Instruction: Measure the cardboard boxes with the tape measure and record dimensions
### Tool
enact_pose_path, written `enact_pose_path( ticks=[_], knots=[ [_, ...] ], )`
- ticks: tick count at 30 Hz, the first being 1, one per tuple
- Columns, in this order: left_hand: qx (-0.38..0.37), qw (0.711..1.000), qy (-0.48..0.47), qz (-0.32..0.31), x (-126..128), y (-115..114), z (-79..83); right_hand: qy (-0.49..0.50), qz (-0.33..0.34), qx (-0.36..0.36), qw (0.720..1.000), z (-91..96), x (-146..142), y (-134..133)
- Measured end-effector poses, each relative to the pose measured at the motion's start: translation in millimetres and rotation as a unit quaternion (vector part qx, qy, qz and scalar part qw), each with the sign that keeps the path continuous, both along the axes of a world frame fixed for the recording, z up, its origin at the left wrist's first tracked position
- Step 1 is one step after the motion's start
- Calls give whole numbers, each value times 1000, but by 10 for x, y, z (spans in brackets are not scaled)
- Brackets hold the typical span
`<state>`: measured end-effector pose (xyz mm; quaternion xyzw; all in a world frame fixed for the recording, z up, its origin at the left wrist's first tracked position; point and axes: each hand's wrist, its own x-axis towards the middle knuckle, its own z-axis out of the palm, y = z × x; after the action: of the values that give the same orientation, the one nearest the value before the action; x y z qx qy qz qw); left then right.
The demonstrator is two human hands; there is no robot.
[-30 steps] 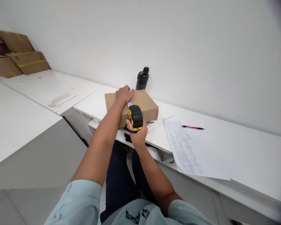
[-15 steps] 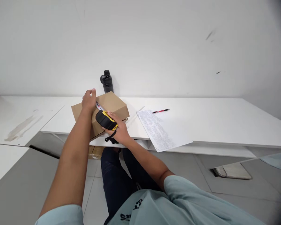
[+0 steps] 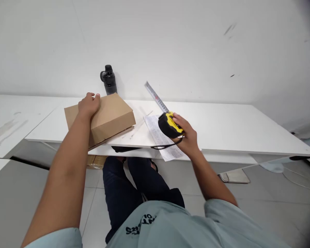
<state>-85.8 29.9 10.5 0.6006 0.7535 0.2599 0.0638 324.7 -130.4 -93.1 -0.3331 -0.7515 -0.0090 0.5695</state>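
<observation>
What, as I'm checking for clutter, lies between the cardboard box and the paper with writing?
In the head view, only white tabletop with faint streaks lies between the cardboard box and the paper.

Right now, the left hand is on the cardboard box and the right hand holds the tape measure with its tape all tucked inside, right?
Not quite: the tape isn't all tucked inside. The head view shows some sticking out. The left hand is on the cardboard box and the right hand holds the tape measure.
</observation>
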Motion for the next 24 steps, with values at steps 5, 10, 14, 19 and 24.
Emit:
enact_pose_path(
  ticks=[5, 10, 14, 19, 24],
  knots=[
    [0, 1000, 13, -1, -10, 51, -8, -321, -26, -78, 944, -427, 602, 12],
    [64, 996, 15, -59, -47, 17, -10, -458, -14, -99, 883, -499, 397, 374],
    [187, 973, 92, -102, 173, -176, 139, -463, -10, -123, 878, -431, -14, 744],
    [228, 919, 177, -267, 987, -778, 30, -393, 14, -206, 896, -512, -403, 1033],
    [101, 875, 221, -418, 1580, -1362, -819, -330, 76, -263, 903, -563, -256, 1206]
  ],
)
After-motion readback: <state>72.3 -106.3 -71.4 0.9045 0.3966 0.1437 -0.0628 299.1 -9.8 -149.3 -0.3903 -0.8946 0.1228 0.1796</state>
